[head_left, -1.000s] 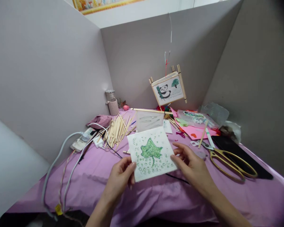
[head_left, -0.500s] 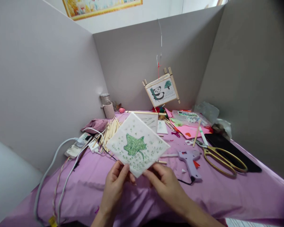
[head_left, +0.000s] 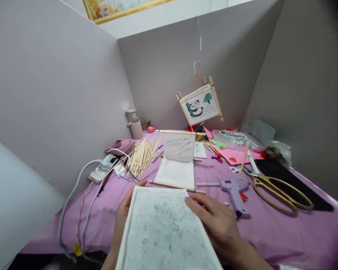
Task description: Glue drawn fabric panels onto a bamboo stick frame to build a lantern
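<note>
A square white cloth panel (head_left: 169, 228) is close to me, its speckled back with faint green show-through facing up. My left hand (head_left: 125, 204) is closed on its left edge, the fingers partly hidden behind it. At the upper right corner my right hand (head_left: 215, 219) grips the edge, thumb side on top. Just beyond the panel lies a paper hanging (head_left: 176, 172) with thin wooden rods at its ends and grey leaf-like marks. To the right of my right hand rests a lilac glue gun (head_left: 234, 195).
Gold-handled scissors (head_left: 276, 193) lie on a black flat object (head_left: 307, 191) at right. Loose wooden sticks (head_left: 142, 157) and a power strip (head_left: 101, 168) with cables are at left. A framed panda picture (head_left: 199, 107) hangs above the back. Grey partitions (head_left: 157, 71) surround the purple cloth (head_left: 259, 240).
The panel has turned from its green leaf side to its back and come nearer and lower. My hands have shifted to its side edges, and the view has swung slightly left.
</note>
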A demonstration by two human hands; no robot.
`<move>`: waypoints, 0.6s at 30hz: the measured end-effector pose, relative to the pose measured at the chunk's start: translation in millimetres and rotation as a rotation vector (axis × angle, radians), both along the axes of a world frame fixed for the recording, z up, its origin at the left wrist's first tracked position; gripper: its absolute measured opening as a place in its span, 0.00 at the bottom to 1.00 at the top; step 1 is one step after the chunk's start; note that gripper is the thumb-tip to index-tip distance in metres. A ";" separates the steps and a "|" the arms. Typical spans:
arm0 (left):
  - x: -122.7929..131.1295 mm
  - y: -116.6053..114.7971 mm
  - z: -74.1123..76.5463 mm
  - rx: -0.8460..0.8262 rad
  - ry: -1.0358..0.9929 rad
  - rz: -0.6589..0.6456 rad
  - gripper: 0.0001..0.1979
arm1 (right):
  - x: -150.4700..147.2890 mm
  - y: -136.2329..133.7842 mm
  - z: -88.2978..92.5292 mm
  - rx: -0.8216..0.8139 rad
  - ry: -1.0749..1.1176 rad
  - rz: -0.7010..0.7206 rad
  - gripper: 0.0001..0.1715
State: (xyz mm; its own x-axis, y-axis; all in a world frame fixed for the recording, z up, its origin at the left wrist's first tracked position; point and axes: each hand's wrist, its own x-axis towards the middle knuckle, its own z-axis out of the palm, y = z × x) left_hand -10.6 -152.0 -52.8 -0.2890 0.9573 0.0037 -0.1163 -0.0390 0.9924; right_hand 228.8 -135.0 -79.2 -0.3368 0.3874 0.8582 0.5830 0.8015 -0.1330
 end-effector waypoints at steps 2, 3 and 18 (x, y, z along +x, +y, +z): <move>3.2 -4.7 5.1 0.015 -0.024 0.025 0.33 | 2.3 2.5 -4.1 0.028 -0.004 -0.013 0.21; 5.0 -6.1 6.4 0.033 -0.024 0.043 0.32 | 3.5 3.2 -5.5 0.017 -0.018 -0.025 0.21; -24.5 1.7 -4.1 0.407 0.692 -0.181 0.09 | 21.3 -4.7 -20.9 -0.243 0.005 0.021 0.14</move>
